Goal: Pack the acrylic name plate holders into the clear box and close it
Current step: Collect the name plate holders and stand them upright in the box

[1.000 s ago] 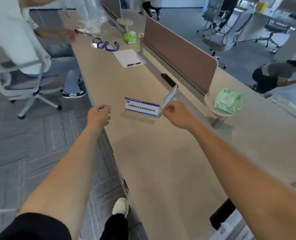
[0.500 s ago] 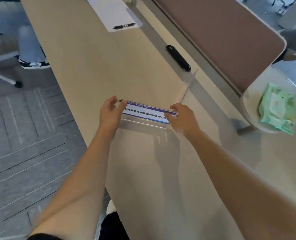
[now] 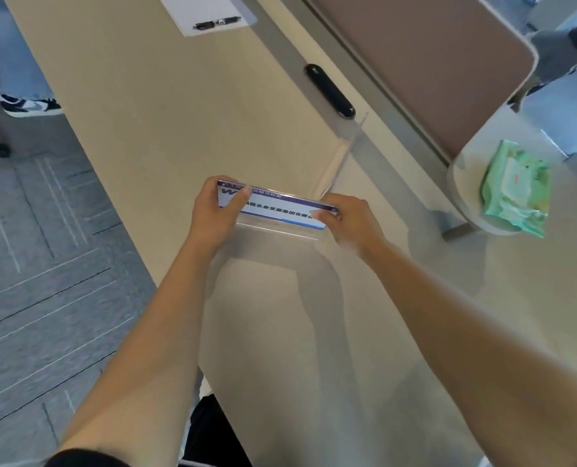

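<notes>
The name plate holder (image 3: 277,210) is gripped at both ends — left hand (image 3: 213,214) and right hand (image 3: 351,220), fingers curled round it — above the bench (image 3: 179,112).

Beige desk (image 3: 165,106), brown divider panel (image 3: 425,59), grey carpet (image 3: 41,264)

Looked like a shared office. Had a long pale worktop (image 3: 138,123), backed on the right by a brown fabric divider screen (image 3: 432,62). Carried a sheet of paper (image 3: 192,8) with a black pen (image 3: 217,22) at the far end. Was floored on the left with grey carpet tiles (image 3: 44,271), with a chair caster (image 3: 0,150) and another person's sneaker (image 3: 31,106) at the far left. Held a green pack of wipes (image 3: 516,187) on a round ledge (image 3: 465,178) at right.
</notes>
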Available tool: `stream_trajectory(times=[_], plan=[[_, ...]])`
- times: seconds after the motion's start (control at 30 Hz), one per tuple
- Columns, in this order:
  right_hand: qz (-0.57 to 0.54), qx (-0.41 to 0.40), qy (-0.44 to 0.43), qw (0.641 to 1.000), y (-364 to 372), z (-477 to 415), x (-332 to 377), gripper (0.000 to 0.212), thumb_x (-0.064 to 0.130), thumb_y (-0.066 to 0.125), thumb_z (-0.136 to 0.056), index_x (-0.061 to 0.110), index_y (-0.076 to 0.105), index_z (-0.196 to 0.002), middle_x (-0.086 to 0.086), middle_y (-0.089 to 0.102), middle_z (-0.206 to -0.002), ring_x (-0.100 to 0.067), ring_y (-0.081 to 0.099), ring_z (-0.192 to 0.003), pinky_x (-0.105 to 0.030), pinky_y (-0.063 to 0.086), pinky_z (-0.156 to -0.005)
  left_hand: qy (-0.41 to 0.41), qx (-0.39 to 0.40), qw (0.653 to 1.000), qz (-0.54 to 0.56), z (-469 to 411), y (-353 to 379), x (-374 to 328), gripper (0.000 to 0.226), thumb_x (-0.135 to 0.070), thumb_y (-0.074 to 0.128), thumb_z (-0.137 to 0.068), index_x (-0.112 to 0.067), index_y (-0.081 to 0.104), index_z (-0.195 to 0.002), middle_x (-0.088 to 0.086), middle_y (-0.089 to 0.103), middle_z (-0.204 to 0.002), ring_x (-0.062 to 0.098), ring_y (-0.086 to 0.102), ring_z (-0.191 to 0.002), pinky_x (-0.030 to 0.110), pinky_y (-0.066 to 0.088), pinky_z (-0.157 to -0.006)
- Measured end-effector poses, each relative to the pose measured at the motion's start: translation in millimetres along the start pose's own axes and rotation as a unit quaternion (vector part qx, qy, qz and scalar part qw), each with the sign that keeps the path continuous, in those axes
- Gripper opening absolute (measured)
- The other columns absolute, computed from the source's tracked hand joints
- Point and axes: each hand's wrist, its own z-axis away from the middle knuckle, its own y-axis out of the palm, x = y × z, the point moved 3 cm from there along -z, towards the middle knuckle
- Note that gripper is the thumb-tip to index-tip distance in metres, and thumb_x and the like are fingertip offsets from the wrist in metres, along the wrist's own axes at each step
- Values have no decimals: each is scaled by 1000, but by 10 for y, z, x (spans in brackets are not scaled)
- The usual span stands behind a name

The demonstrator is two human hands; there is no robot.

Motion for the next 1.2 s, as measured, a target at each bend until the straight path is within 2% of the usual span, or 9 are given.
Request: stream_trajectory(times=[0.2,0.33,0.47,0.63,0.73,0.87,1.03,1.13,1.2], plan=[[11,-29,-26,999,-570,713,74,16,43,57,-89,29,64,-86,5,63,-78,-18,57,-70,-36,51,-67,32,-6,999,-4,717,144,-522,24,-33,69,-89,-17,58,-103,-10,63,-94,1,59,-81,13,45,-71],[-4,-45,-44,998,-1065,1478,-38,12,19,61,-96,13,66,-87,1,56,-73,-9,49,-64,-10,36,-58,61,6,998,-30,1448,399,-886,25,-34,70,-87,-13,58,-93,-9,61,-83,-3,56,-68,4,40,-57],[25,-59,-42,997,-1587,2456,-487,18,32,65,-86,18,65,-76,-2,64,-72,-19,57,-68,-35,44,-67,115,71,978,-161,2363,766,-1127,33,-39,70,-86,-20,52,-67,-7,50,-61,8,44,-54,17,33,-49],[46,-78,-33,995,-2276,3679,-755,24,14,68,-91,19,61,-69,-1,55,-66,-21,49,-66,-19,37,-60,210,165,919,-290,3302,1248,-1501,29,-46,66,-87,-18,66,-79,-4,61,-71,16,54,-67,29,38,-57],[99,-105,-15,989,-2569,4300,-895,13,19,68,-92,9,69,-83,-5,59,-71,-21,51,-68,-28,39,-68,278,255,858,-347,3728,1565,-1679,25,-43,62,-90,-30,71,-109,-11,69,-94,10,62,-86,25,44,-71],[216,-114,-12,970,-2796,4949,-937,14,26,66,-93,18,75,-101,-7,76,-97,-33,64,-93,-41,50,-87,300,392,763,-417,4183,1985,-1773,36,-48,60,-89,-29,69,-118,-16,67,-114,3,60,-88,22,48,-82],[359,-121,-98,920,-2926,5596,-801,13,17,68,-90,18,75,-101,-4,75,-98,-33,70,-84,-45,56,-74,213,547,768,-255,4674,2328,-1894,79,-45,82,-71,-46,43,-139,-10,51,-137,10,49,-122,37,43,-105],[398,-119,-145,898,-2933,5890,-787,19,24,57,-94,17,74,-100,-4,75,-101,-34,71,-83,-49,57,-66,170,623,728,-229,4913,2449,-1802,106,-45,89,-57,-48,28,-144,-9,38,-148,14,35,-135,40,33,-112],[399,-107,-160,897,-2895,6066,-731,30,29,49,-97,14,75,-101,-7,74,-104,-35,70,-88,-47,58,-65,152,674,699,-188,5121,2521,-1715,102,-28,90,-64,-48,25,-139,-12,38,-141,14,36,-132,39,33,-112]])
